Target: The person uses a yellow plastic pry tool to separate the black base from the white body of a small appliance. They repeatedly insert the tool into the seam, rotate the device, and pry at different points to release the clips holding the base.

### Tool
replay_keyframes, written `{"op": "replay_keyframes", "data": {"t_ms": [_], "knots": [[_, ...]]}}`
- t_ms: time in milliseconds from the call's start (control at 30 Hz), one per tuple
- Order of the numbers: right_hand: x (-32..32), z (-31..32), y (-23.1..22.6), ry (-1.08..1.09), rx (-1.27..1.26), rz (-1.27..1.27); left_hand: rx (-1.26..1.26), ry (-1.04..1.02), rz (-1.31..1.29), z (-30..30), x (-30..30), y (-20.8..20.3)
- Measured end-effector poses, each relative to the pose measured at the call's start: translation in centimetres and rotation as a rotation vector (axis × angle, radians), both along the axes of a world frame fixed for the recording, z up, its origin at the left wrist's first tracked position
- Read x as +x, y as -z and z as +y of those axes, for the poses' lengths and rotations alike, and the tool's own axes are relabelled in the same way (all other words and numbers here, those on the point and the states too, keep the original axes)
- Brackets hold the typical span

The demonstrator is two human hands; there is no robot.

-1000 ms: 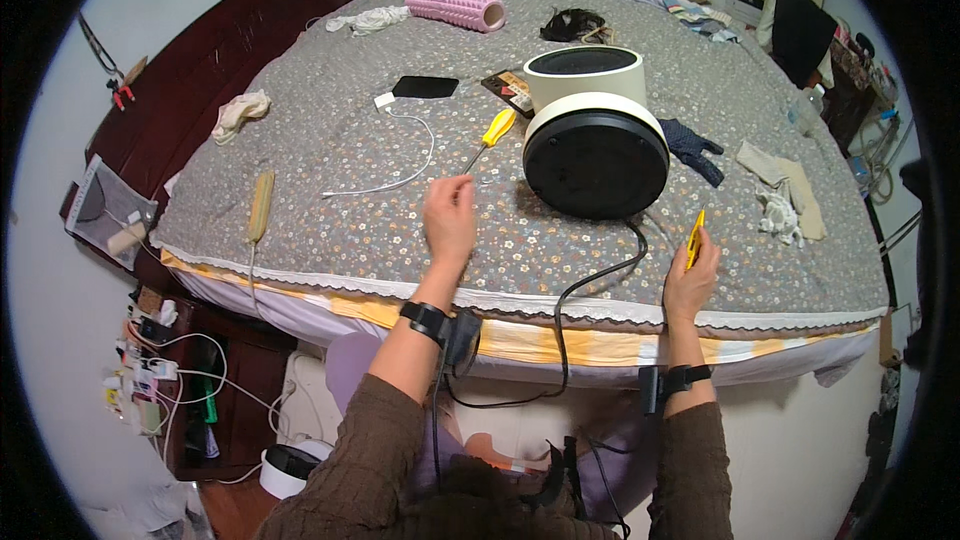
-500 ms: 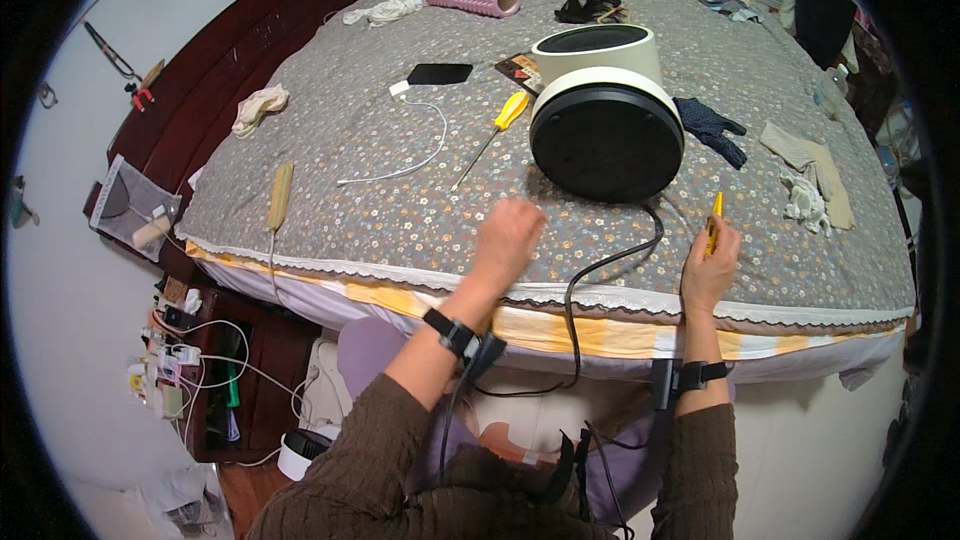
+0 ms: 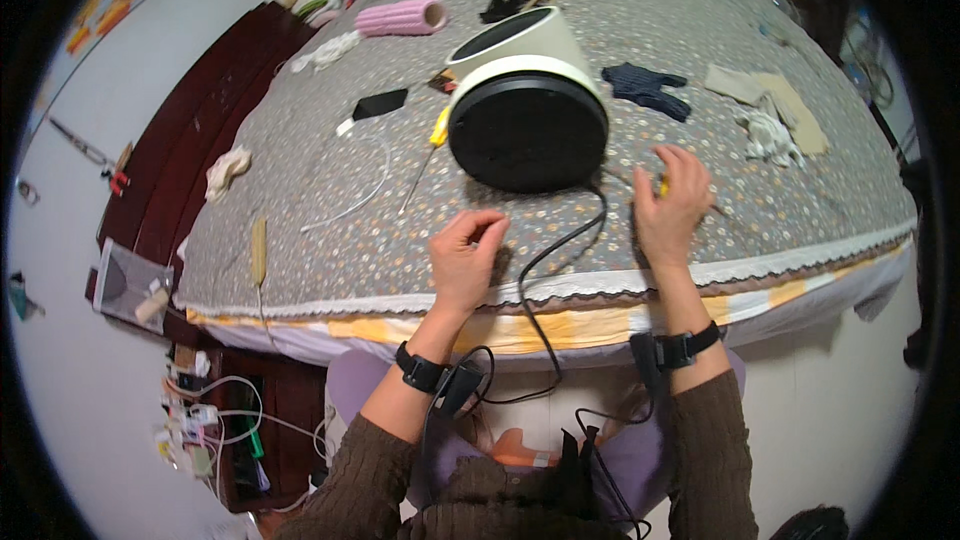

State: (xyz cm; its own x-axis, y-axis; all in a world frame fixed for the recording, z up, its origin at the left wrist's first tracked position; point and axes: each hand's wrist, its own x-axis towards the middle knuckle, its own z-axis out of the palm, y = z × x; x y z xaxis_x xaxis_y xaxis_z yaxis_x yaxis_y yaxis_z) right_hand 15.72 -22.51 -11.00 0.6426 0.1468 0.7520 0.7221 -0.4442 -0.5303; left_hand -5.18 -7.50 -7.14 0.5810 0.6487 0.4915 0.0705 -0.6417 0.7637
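A cream-white appliance (image 3: pixel 578 48) lies tipped on the bed, its round black base (image 3: pixel 528 135) facing me. From its lower edge a black power cord (image 3: pixel 536 265) runs down over the bed's edge. To the left of the cord, my left hand (image 3: pixel 468 258) is closed, thumb and fingertips drawn together; whatever they hold, if anything, is too small to make out. On the other side, my right hand (image 3: pixel 675 205) is open with fingers spread over a slim yellow tool (image 3: pixel 664 186), mostly hidden beneath it. A yellow-handled screwdriver (image 3: pixel 438 130) lies left of the base.
Left of the screwdriver are a white charging cable (image 3: pixel 385 175) and a black phone-like slab (image 3: pixel 380 104). Dark blue gloves (image 3: pixel 648 90) and beige cloths (image 3: pixel 775 105) lie at right. Farther back are a pink foam roller (image 3: pixel 400 18) and a black hairy bundle (image 3: pixel 510 0).
My right hand has opened from its grip on the yellow tool. My left hand has turned, bringing its thumb and fingertips into view. The view has shifted, so the bed's things appear farther left.
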Motion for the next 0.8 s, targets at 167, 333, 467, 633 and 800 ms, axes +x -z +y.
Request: {"op": "replay_keyframes", "data": {"t_ms": [167, 333, 467, 633, 800], "knots": [[1.7, 3.3, -2.5, -0.502, 0.226, 0.227, 0.148, 0.113, -0.135, -1.2, 4.6, -3.1], [3.6, 5.1, -2.0, -0.892, 0.302, 0.509, 0.204, 0.119, -0.119, -1.6, 7.6, -4.3], [4.7, 5.6, -0.9, -1.065, 0.268, 0.674, 0.194, 0.059, -0.161, -0.5, 7.7, -3.6], [5.2, 5.7, -0.5, -1.060, 0.204, 0.682, 0.035, -0.012, -0.244, 1.3, 6.0, -3.0], [4.9, 5.5, -1.6, -1.115, 0.289, 0.794, -0.021, -0.028, -0.305, 1.7, 4.7, -3.1]]}}
